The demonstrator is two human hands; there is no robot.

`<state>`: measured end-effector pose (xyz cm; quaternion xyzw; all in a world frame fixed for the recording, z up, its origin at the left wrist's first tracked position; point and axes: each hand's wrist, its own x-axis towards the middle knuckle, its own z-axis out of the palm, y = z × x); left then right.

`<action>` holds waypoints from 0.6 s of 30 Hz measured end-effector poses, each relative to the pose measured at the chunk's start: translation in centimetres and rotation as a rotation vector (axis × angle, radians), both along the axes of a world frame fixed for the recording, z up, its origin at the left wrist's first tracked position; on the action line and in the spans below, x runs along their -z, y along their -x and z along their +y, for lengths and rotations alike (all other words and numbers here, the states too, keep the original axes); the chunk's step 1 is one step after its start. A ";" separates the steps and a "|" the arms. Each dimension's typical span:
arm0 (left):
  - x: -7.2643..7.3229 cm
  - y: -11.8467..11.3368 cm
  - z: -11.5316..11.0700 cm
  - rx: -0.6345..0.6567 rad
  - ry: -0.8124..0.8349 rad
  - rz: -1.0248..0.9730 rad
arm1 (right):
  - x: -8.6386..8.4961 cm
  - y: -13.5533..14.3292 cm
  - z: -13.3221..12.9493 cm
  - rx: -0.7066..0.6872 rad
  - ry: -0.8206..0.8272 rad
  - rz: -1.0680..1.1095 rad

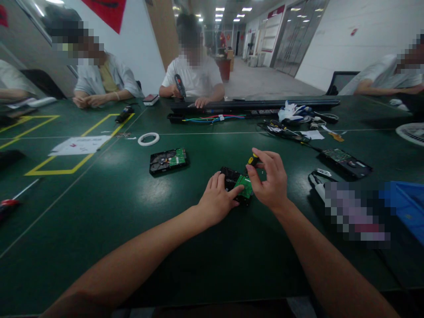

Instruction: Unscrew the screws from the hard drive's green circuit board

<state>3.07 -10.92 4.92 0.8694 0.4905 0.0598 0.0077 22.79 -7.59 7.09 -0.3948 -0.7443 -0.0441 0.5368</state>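
A black hard drive with a green circuit board lies on the green table, circuit board up. My left hand rests over its left side, fingers on the drive and the thumb reaching across the board. My right hand pinches a small yellow-and-black screwdriver between thumb and fingers, just above the drive's upper right corner. The screwdriver's tip is too small to make out. To the left lies a second hard drive, also showing a green board.
A third drive and a blue bin are at right. Farther back are a white tape ring, cables and a long black bar. Across the table, a person holds a power tool. A red-handled screwdriver lies far left.
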 end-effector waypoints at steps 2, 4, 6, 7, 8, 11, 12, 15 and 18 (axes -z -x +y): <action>-0.1 0.0 0.2 0.003 0.029 0.007 | 0.0 0.1 -0.1 -0.018 0.011 -0.025; -0.4 0.1 0.4 0.018 0.074 0.027 | 0.1 0.1 -0.2 -0.024 0.014 -0.029; -0.5 0.2 0.5 0.040 0.101 0.041 | 0.3 0.0 0.0 0.006 -0.015 -0.003; -0.5 0.2 0.6 0.050 0.100 0.041 | 0.4 -0.2 0.2 0.031 -0.039 0.017; -0.5 0.3 0.6 0.058 0.093 0.037 | 0.5 -0.5 0.4 0.063 -0.070 0.038; -0.4 0.4 0.6 0.071 0.060 0.022 | 1.1 -1.4 1.4 0.125 -0.105 0.107; -0.3 0.4 0.6 0.073 0.053 0.020 | 1.3 -1.6 1.8 0.136 -0.101 0.115; -0.1 0.4 0.6 0.072 0.037 0.015 | 2.0 -1.8 2.3 0.154 -0.077 0.121; -0.1 0.4 0.5 0.075 0.025 0.005 | 2.2 -1.5 2.1 0.123 -0.047 0.115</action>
